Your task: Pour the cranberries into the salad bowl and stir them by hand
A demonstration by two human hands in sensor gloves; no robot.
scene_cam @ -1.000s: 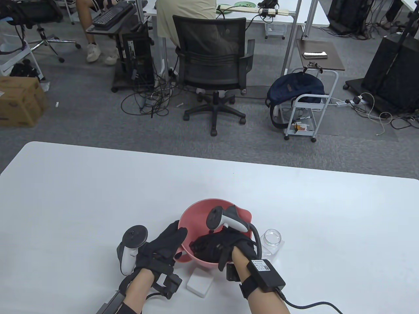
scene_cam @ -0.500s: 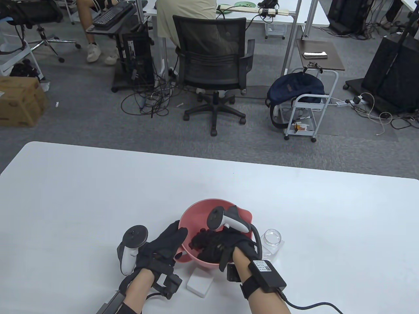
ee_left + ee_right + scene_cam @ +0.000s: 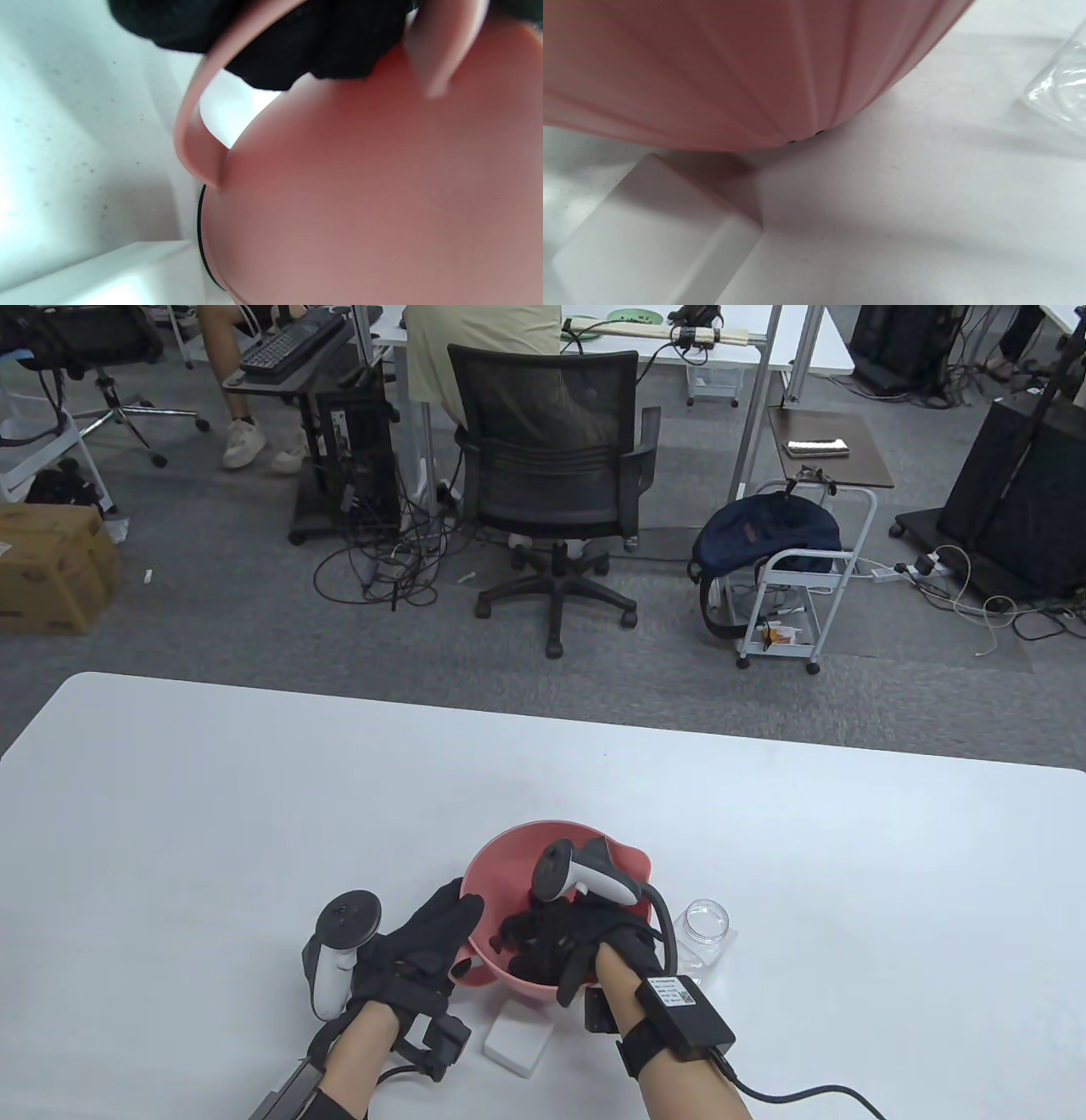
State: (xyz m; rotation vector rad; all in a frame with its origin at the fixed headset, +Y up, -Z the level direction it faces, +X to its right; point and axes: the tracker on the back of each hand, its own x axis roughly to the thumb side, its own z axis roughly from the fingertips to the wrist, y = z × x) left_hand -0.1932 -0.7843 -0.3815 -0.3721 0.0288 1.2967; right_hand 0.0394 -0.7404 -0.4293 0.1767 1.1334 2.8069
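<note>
right hand [image 3: 564, 937] is reaching down inside the pink bowl [image 3: 509, 853] near the desk [image 3: 212, 814] front edge, fingers curled into the dark contents; stirring step. left hand [image 3: 424, 937] is gripping the bowl's handle at the rim, steadying it. best to keep sweeps slow and low so nothing is flipping over the rim. cranberries are hidden under the glove; can't tell what the right fingers are holding. empty clear jar [image 3: 707, 922] is sitting just right of the bowl.

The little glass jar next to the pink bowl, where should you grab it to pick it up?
Probably around its round side wall, coming from the right. The glass jar stands upright with its mouth open, the pink bowl and the right hand crowd its left, and bare table lies to its right.
</note>
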